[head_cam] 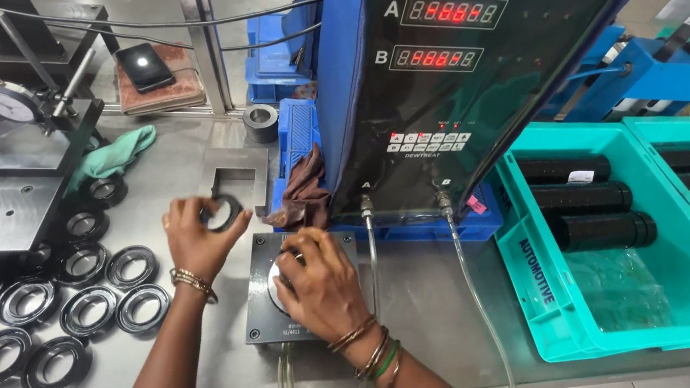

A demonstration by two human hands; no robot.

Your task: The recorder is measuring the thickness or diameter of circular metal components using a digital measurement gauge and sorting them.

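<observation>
While the left hand is lifting a black ring, fingers clamped on its rim, the right hand is pressing, fingers curled together, onto the round gauge fixture, near the far blue readout unit, perhaps steadying a part there.

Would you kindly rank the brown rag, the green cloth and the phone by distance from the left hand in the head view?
From the left hand:
1. Brown rag, just right, beside the blue machine.
2. Green cloth, up left.
3. Phone, far back left.
</observation>
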